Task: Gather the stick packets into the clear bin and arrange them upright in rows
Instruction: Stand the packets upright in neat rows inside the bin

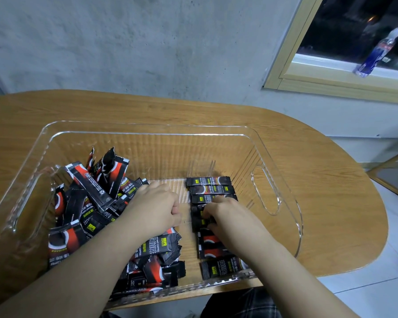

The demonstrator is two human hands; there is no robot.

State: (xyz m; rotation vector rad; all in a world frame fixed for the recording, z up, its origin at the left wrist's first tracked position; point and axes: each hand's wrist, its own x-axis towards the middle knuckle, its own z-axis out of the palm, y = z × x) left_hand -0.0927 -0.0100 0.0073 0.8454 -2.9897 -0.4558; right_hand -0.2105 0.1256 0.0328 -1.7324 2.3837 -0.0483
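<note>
A clear bin (147, 128) sits on the wooden table (319, 180). In its left half lies a loose heap of black-and-red stick packets (83, 210). On the right a row of packets (209, 187) lies side by side, running from the middle of the bin toward me. My left hand (156, 207) rests knuckles-up at the heap's right edge, fingers curled under; what they hold is hidden. My right hand (225, 214) is over the middle of the row, fingertips pinching a packet there.
The bin has handle cut-outs at its left end and its right end (265, 191). A concrete wall stands behind the table. A window frame at upper right holds a blue plastic bottle (377, 53) on its sill. A chair frame (391, 177) stands at the right.
</note>
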